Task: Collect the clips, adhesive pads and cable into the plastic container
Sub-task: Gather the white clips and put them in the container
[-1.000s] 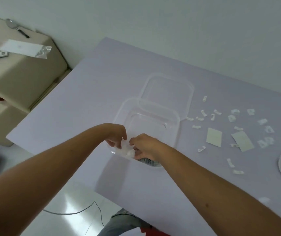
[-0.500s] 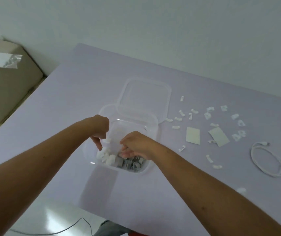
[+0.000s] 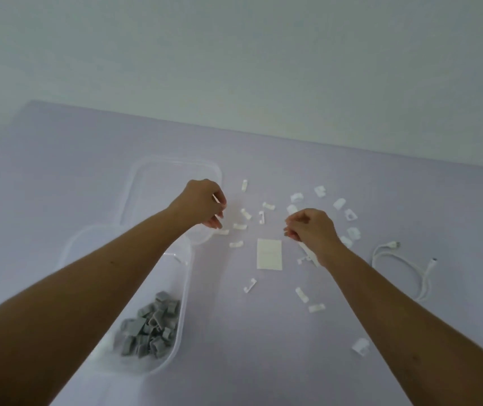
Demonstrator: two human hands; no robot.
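Note:
A clear plastic container (image 3: 187, 284) stands at the lower left with several grey clips (image 3: 151, 328) in it; my left forearm crosses over it. Several small white clips (image 3: 239, 226) lie scattered across the middle of the table. My left hand (image 3: 203, 204) hovers with its fingers curled, the tips just beside a white clip (image 3: 223, 231), and holds nothing that I can see. My right hand (image 3: 312, 227) has its fingers bunched downward over a cream adhesive pad (image 3: 307, 253), which is mostly hidden. Another adhesive pad (image 3: 269, 254) lies flat between my hands. A white cable (image 3: 401, 263) lies coiled at the right.
The container's clear lid (image 3: 158, 174) lies beyond the container, under my left hand. The lilac table (image 3: 58, 171) ends at a pale wall behind. One stray white clip (image 3: 361, 345) lies near my right forearm, close to the front.
Both hands have left the container and moved right and forward over the scattered white clips and pads. The view has swung right, so the beige furniture is out of sight.

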